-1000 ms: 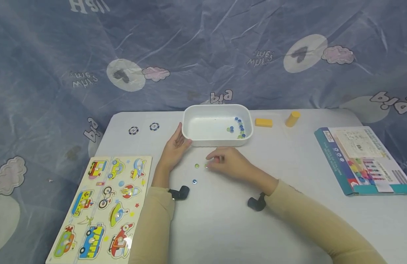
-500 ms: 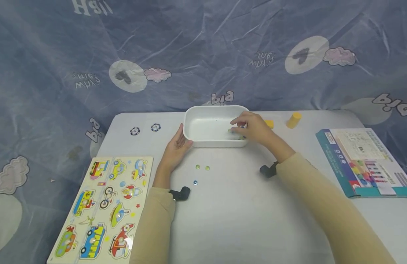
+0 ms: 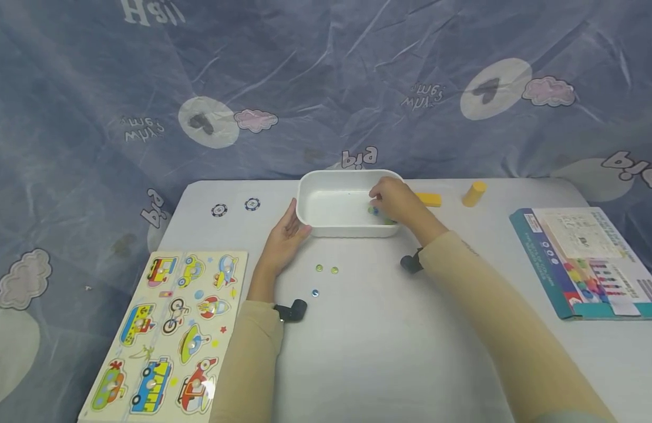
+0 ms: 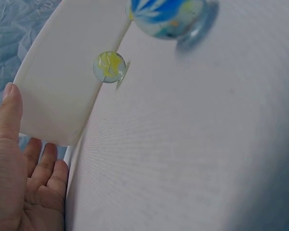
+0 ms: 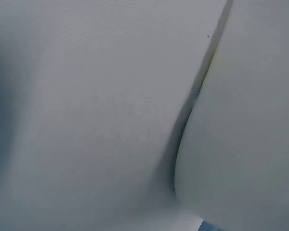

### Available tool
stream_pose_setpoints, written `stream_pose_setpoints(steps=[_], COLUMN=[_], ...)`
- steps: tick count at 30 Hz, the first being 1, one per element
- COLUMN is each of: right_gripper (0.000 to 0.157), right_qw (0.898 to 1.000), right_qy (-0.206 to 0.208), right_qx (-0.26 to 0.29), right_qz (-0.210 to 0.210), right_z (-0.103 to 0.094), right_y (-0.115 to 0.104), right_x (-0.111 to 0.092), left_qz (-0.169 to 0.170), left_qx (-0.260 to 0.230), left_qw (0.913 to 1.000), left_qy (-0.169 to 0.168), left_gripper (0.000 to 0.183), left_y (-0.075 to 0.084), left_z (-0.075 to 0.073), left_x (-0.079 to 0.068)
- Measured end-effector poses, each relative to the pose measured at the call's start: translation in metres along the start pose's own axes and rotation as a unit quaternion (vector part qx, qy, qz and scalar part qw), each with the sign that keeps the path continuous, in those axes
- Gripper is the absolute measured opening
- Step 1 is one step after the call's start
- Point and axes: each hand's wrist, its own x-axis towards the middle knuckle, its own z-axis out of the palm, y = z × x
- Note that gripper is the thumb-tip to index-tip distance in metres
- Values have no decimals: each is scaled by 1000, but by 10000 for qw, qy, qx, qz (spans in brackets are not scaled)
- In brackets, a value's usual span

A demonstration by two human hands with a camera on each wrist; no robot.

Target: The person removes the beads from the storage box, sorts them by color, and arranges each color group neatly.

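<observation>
A white rectangular container (image 3: 326, 231) stands at the table's far side. My left hand (image 3: 281, 242) rests at its near left corner, thumb at the near wall and extended fingers along the left end; the left wrist view shows this too. My right hand (image 3: 396, 201) reaches down inside the container's right end, over glass marbles (image 3: 371, 210). Its fingertips are mostly hidden, so any grip on a marble is unclear. Two yellow-green marbles (image 3: 334, 270) and a blue marble (image 3: 315, 292) lie on the table in front. The right wrist view shows no hand.
A wooden picture puzzle board (image 3: 164, 335) lies at left, with two round chips (image 3: 252, 204) behind it. A yellow block (image 3: 429, 200) and a yellow cylinder (image 3: 474, 194) stand right of the container. A flat box (image 3: 590, 261) lies farther right. A patterned cloth (image 3: 326, 88) hangs behind.
My right hand has gone from the marbles on the table up into the container's right end, then lower among the marbles there. The left hand keeps its place at the container's corner.
</observation>
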Motion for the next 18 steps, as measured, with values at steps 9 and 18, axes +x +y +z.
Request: stream_pose_setpoints(steps=[9, 18], right_gripper=[27, 20], right_qw=[9950, 9951], right_qy=[-435, -522], right_qx=[-82, -331], right_qz=[901, 769], right_z=[5, 12], right_y=[-2, -5], right_x=[8, 11], left_qz=[-12, -58], left_qx=[88, 10], left_qw=[10000, 10000], left_qy=[-33, -9], left_gripper=[79, 78], left_y=[4, 4], left_z=[-2, -2], left_x=[-1, -1])
